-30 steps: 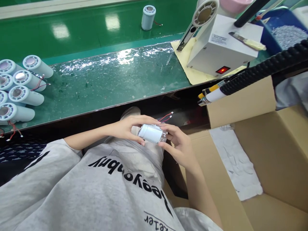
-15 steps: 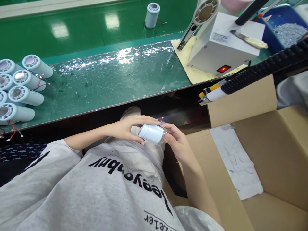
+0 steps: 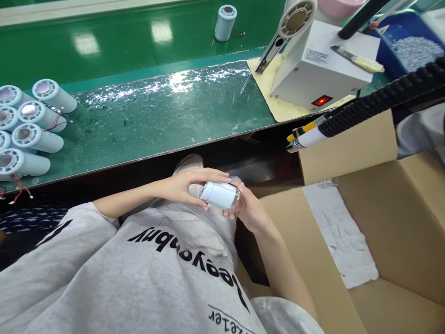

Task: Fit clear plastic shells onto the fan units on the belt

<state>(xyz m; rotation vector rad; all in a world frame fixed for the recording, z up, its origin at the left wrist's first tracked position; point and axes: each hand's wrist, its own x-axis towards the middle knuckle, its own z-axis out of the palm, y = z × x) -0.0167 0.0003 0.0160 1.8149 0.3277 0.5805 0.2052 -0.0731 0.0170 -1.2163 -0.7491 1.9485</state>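
Working from afar, I am holding a light-blue cylinder in clear film [image 3: 219, 195] below the near edge of the workbench [image 3: 167, 120], its long axis running crosswise between both hands, my half-open left hand [image 3: 182, 186] bracketing one end with thumb and fingers, my right hand [image 3: 249, 208] curling around the other.

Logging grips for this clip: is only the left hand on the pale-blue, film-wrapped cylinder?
No, the left hand and the right hand both hold the pale-blue, film-wrapped cylinder, toward opposite ends.
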